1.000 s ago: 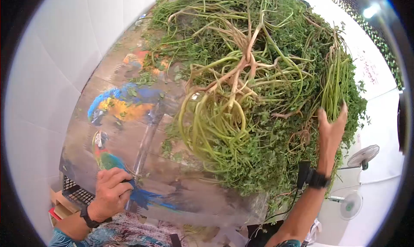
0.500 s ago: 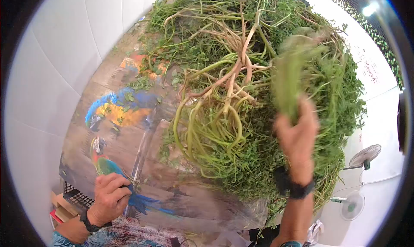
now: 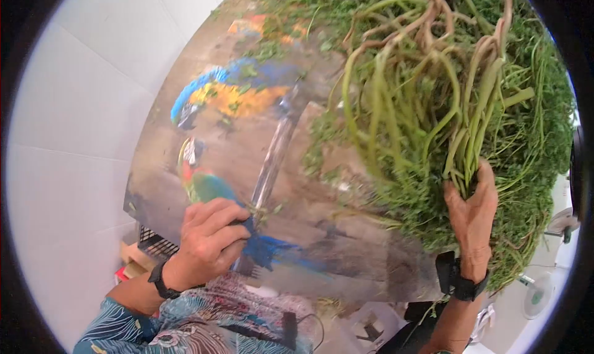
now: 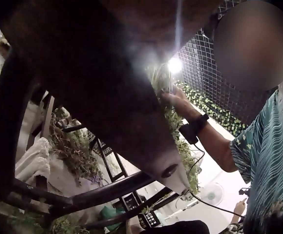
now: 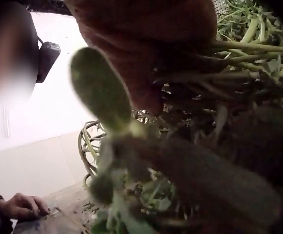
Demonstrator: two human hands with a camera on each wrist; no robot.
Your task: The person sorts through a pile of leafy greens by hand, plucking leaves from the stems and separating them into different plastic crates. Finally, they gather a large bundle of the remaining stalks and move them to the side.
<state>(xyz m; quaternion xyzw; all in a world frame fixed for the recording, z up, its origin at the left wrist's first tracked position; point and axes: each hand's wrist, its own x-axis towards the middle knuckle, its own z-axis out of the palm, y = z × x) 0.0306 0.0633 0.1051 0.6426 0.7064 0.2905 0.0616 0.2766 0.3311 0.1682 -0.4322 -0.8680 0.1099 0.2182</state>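
Observation:
In the head view my right hand (image 3: 473, 218) has its thumb and fingers around the lower end of a bundle of green stems (image 3: 476, 125). Pale brown roots show at the bundle's far end. Dark stems pass close by the right fingers in the right wrist view, and a blurred leaf (image 5: 100, 90) fills the foreground. My left hand (image 3: 213, 239) rests on the parrot-printed table cover (image 3: 346, 249), its fingers bent; I cannot tell whether it holds anything. Beside the bundle, a tangle of thick looping stems (image 3: 396, 106) lies over a big leafy heap (image 3: 532, 162).
Loose leaves (image 3: 322, 137) dot the cover left of the heap. Below the table stand a black crate (image 3: 156, 241) and a whitish bin (image 3: 368, 326). A fan (image 3: 537, 295) stands at the right, and a white wall (image 3: 80, 144) at the left.
My right hand has swung from the heap's right side toward me, bringing the stem bundle beside the looping tangle. The left hand stays on the cover while the head view has shifted.

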